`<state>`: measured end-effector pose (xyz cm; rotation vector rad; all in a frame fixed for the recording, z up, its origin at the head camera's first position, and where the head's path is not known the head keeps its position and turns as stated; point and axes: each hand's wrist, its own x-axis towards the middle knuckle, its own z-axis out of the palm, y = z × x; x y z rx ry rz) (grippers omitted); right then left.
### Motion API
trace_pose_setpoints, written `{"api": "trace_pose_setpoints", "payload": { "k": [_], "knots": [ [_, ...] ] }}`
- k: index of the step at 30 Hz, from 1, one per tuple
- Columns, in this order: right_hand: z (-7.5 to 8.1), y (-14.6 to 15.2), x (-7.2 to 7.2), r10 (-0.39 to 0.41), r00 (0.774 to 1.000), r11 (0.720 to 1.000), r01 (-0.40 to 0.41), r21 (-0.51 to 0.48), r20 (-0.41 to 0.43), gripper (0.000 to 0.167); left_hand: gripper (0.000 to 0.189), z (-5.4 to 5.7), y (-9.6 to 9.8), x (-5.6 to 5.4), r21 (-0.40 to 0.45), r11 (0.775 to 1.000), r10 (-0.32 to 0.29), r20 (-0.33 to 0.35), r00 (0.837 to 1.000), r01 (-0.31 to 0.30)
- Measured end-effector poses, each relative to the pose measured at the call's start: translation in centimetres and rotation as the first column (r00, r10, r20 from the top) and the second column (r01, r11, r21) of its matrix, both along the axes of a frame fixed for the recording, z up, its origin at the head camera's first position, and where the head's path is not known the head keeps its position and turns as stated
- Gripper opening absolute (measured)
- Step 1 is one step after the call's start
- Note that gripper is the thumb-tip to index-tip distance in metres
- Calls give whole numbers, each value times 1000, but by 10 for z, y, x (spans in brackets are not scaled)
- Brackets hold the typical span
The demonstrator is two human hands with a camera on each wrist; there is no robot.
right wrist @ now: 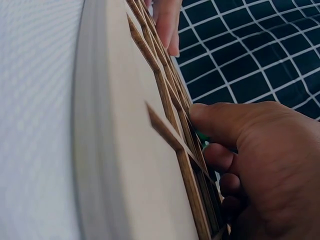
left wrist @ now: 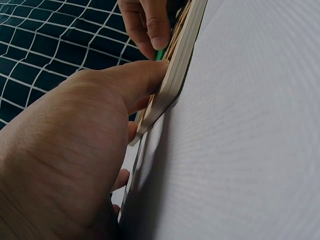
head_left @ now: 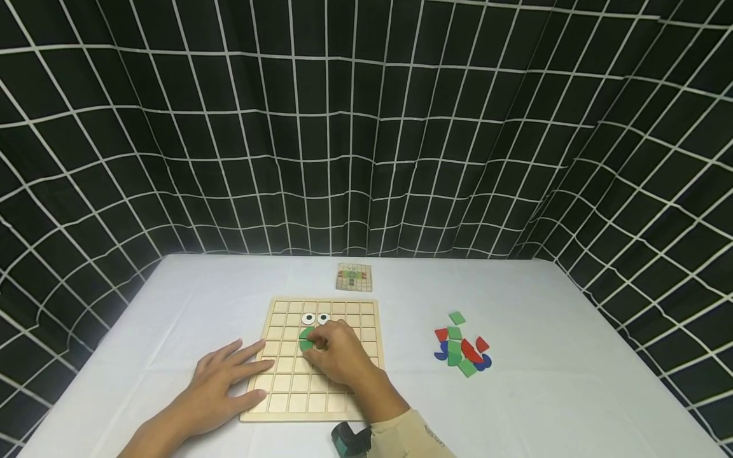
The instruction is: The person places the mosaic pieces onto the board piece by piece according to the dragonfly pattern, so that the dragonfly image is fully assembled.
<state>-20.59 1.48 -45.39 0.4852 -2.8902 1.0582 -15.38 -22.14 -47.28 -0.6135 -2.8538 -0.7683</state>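
Right grip [head_left: 339, 353] pinches a green piece [head_left: 306, 346], left grip [head_left: 213, 389] lies spread on the board [head_left: 280, 383], and one nudge this close could skew the eyes [head_left: 308, 319]!

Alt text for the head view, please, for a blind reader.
A right hand pinches a green piece on a gridded wooden board; the left hand rests on its left edge. Beyond lies a pattern card; to the right, loose colored pieces.

A black, white-gridded curtain [head_left: 343, 133] hangs behind and beside a white tabletop [head_left: 561, 381], which is probably cloth-covered.
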Motion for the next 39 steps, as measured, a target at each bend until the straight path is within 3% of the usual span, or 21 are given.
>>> {"api": "trace_pose_setpoints", "payload": {
  "k": [6,11,14,18,24,29,34,39],
  "knots": [
    [-1,0,-1,-6,1000,1000,6,9,0,23,41,2,1,0,0,1000,5,8,1000,-5],
    [5,3,1,9,1000,998,-10,-56,-18,21,40,-1,1,2,17,1000,2,11,1000,-2],
    [18,9,3,34,998,992,-41,-123,-58,22,40,-3,1,2,18,1000,-2,6,1000,2],
    [46,21,7,33,990,982,-57,-178,-139,22,40,-3,1,2,10,1000,0,-8,1000,0],
    [89,48,17,-10,954,973,-59,-222,-300,19,40,-2,0,1,9,1000,-5,-31,999,6],
    [114,75,32,-36,920,965,-70,-253,-391,20,40,-2,-1,0,9,1000,-2,-27,1000,2],
    [127,104,43,-29,870,953,-125,-277,-493,22,42,-3,0,0,8,1000,3,2,1000,-3],
    [129,128,49,-14,854,951,-150,-271,-520,25,41,-3,-1,0,6,1000,1,-10,1000,-1]
  ]
}}
